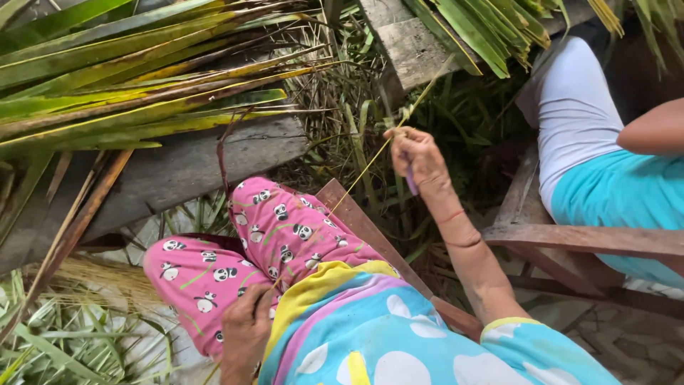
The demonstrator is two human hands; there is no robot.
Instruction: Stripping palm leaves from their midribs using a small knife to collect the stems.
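Note:
My right hand (417,153) is raised out in front of me, gripping a small purple-handled tool and pinching the upper part of a thin yellow-green leaf midrib (356,182). The midrib runs taut and slanting from beyond that hand down to my left hand (246,324), which rests on my lap and pinches its lower end. My legs wear pink trousers (235,249) with a black-and-white animal print. I sit on a wooden seat (370,235).
A pile of long green and yellowing palm leaves (128,78) lies on weathered boards (192,160) at upper left. Pale stripped fibres and leaf scraps (85,314) cover the ground at lower left. Another person in white and turquoise (598,164) sits at right on a wooden bench (591,239).

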